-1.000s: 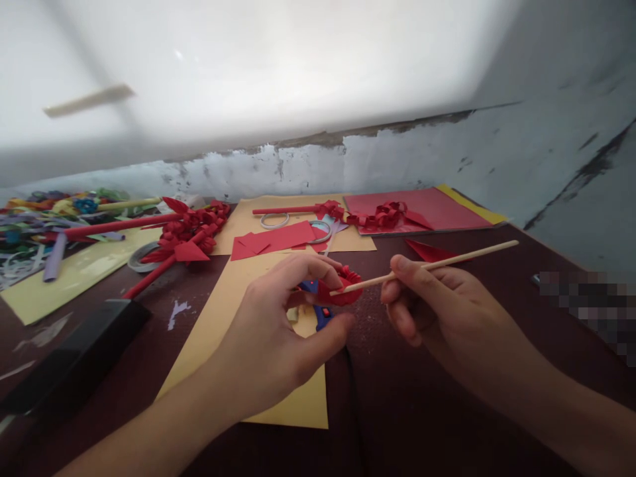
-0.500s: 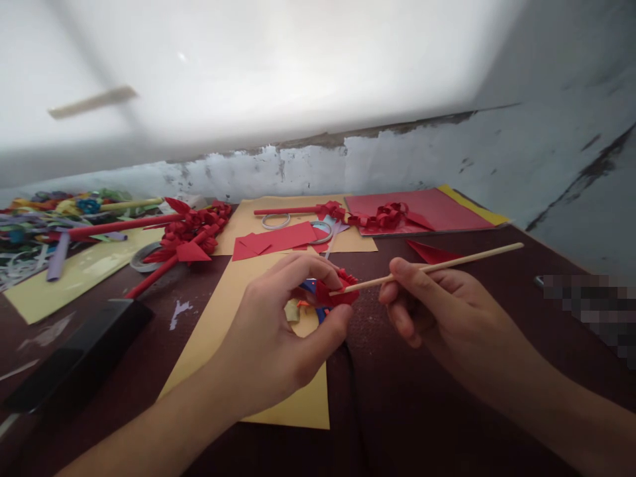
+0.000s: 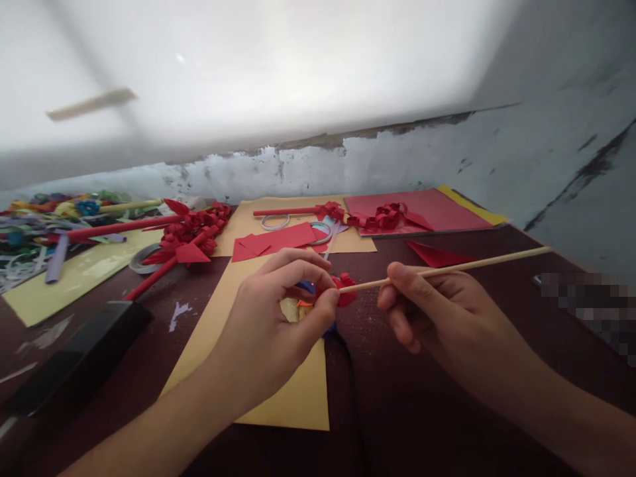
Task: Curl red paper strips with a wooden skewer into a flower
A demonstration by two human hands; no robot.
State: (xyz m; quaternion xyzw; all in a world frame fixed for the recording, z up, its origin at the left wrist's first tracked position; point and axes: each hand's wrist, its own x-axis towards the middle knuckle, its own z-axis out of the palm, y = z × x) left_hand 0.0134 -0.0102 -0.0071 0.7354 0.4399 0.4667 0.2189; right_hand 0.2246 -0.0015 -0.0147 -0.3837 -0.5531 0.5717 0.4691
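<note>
Pinched between the thumb and fingers of my left hand (image 3: 278,318) is a small red paper flower (image 3: 348,291), with its curled edges showing past the thumb. My right hand (image 3: 437,308) grips a thin wooden stick (image 3: 491,261) between thumb and fingers, and the stick slants up to the right. Its left tip meets the flower at my left thumb; whether it is stuck in or only pressed against the paper, I cannot tell. Behind my left hand lies a blue tool (image 3: 330,328) with an orange part, mostly hidden.
Finished red paper flowers on stems (image 3: 196,228) lie at left beside a black box (image 3: 79,358) and a heap of coloured paper strips (image 3: 30,228). Tape rolls (image 3: 275,222), red paper pieces (image 3: 278,240) and yellow sheets (image 3: 278,404) spread ahead. A red paper cone (image 3: 437,255) lies at right.
My left thumb and fingers have closed in over the stick's tip and the flower. The stick reaches farther out to the right, and my right hand has barely moved.
</note>
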